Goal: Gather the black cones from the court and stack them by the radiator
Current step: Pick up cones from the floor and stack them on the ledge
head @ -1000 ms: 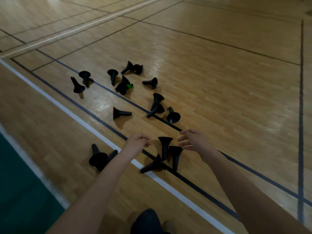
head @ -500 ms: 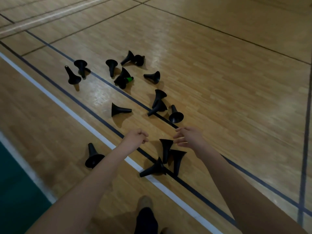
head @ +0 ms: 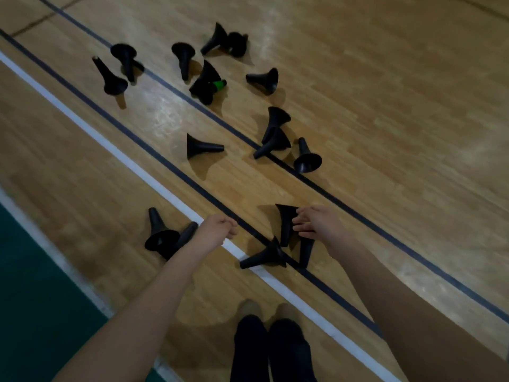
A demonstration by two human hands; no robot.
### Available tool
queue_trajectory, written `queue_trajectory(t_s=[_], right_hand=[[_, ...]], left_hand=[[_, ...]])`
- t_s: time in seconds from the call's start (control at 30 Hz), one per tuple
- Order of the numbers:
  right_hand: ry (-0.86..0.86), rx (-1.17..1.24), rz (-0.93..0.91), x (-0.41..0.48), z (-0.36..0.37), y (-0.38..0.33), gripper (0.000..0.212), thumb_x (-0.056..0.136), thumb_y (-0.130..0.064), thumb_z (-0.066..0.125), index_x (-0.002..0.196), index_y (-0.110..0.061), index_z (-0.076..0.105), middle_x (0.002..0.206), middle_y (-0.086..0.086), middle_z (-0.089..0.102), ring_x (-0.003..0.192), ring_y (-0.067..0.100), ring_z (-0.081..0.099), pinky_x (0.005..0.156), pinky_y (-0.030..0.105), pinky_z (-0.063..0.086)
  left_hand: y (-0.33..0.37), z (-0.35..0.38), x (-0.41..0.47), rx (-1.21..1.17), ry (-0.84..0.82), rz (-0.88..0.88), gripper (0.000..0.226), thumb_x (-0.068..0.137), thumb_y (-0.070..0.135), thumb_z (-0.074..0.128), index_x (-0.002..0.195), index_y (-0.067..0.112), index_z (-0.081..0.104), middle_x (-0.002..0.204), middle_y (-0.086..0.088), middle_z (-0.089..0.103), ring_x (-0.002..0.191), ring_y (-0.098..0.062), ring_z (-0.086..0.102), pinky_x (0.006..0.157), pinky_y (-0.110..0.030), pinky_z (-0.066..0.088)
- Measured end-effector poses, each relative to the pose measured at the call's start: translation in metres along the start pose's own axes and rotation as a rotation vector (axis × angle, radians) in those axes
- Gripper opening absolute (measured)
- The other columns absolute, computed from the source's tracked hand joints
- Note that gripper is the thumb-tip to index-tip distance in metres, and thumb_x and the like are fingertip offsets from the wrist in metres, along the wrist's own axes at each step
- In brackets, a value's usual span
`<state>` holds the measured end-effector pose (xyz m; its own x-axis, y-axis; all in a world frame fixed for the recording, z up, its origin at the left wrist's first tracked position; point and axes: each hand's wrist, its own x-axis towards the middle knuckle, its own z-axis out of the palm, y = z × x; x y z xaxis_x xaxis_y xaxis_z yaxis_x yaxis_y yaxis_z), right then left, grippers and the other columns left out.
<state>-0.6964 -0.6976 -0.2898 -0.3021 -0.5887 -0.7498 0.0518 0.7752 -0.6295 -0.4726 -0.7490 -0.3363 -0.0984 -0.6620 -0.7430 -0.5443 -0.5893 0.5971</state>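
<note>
Down on the wooden court floor (head: pixel 385 119), black cones (head: pixel 204 146) are scattered all over, mostly tipped on their sides. The person's right hand (head: pixel 319 224) is at the near cluster of three, fingers stretched fairly straight with the tips touching a wide-end-up cone (head: pixel 286 216), not wrapped round it. The left hand (head: pixel 219 230) hovers over the white line (head: pixel 124 158), fingers loosely curled, holding nothing. Just left of it sits a pair of cones (head: pixel 159 235), touching each other. The rest lie farther out around the dark lines, one with a green bit (head: pixel 219 84) sticking out.
</note>
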Motion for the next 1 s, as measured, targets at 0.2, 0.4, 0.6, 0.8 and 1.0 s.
queue_trajectory(t_s=[0.2,0.4,0.6,0.8,1.0], right_hand=[[0.046,-0.062,0.008,0.098,0.023,0.066,0.025,0.101,-0.017,0.044,0.117,-0.009,0.06,0.107,0.011,0.066,0.098,0.023,0.066,0.081,0.028,0.053],[0.105,-0.198,0.037,0.228,0.052,0.197,0.026,0.097,-0.02,0.047,0.115,-0.012,0.065,0.098,0.005,0.067,0.09,0.019,0.064,0.089,0.039,0.054],[0.05,-0.272,0.086,0.322,0.075,0.304,0.04,0.098,-0.02,0.047,0.137,-0.014,0.05,0.124,0.003,0.055,0.103,0.013,0.05,0.084,0.027,0.042],[-0.046,-0.52,0.045,0.383,0.085,0.373,0.048,0.095,-0.019,0.049,0.143,-0.014,0.044,0.139,0.01,0.052,0.119,0.025,0.052,0.082,0.027,0.04],[0.002,-0.296,0.037,0.407,0.096,0.407,0.05,0.094,-0.011,0.049,0.144,-0.013,0.043,0.141,0.005,0.051,0.128,0.02,0.048,0.096,0.024,0.038]], left_hand=[[-0.085,0.045,0.094,-0.018,0.031,-0.076,0.021,0.095,0.015,0.05,0.104,0.01,0.067,0.107,-0.005,0.068,0.101,-0.021,0.062,0.078,-0.027,0.046],[-0.203,0.125,0.209,0.104,0.018,-0.182,0.034,0.098,0.018,0.039,0.123,0.013,0.062,0.124,-0.004,0.06,0.111,-0.023,0.055,0.082,-0.026,0.038],[-0.287,0.178,0.305,0.103,0.035,-0.296,0.018,0.098,0.02,0.041,0.1,0.019,0.059,0.097,-0.009,0.055,0.07,-0.019,0.046,0.062,-0.029,0.033],[-0.342,0.214,0.37,0.01,0.081,-0.446,0.035,0.099,0.009,0.04,0.128,-0.005,0.053,0.067,-0.002,0.04,0.054,-0.015,0.032,0.05,-0.024,0.026],[-0.369,0.241,0.393,0.045,0.063,-0.432,0.043,0.094,0.001,0.04,0.137,-0.002,0.039,0.079,-0.001,0.043,0.066,-0.016,0.043,0.066,-0.03,0.038]])
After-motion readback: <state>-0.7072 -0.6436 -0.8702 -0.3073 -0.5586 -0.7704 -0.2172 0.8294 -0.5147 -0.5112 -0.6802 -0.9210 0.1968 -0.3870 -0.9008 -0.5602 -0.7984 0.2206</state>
